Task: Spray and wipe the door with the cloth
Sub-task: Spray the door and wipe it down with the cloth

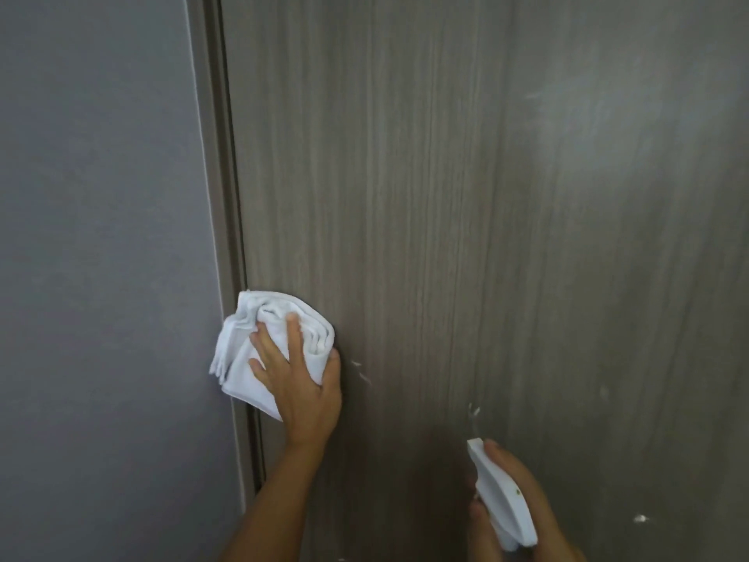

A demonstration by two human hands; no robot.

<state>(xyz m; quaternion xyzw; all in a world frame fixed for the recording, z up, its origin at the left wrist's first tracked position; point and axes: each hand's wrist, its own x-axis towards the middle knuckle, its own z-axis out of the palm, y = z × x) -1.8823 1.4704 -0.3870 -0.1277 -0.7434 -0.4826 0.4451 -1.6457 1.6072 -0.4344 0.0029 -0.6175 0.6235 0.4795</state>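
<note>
A grey-brown wood-grain door [466, 196] fills most of the view. My left hand [302, 379] presses a bunched white cloth [251, 350] flat against the door's left edge, partly over the frame. My right hand [514, 492] is at the lower right, wrapped around the white head of a spray bottle [500, 490] whose nozzle points up toward the door. The bottle's body is hidden below the frame. Small white droplets or specks [360, 371] sit on the door just right of the cloth and above the nozzle.
A door frame [221, 196] runs down the left side, with a plain grey wall [97, 237] beyond it. A bright sheen [608, 135] lies on the upper right of the door. One white speck [640, 518] marks the lower right.
</note>
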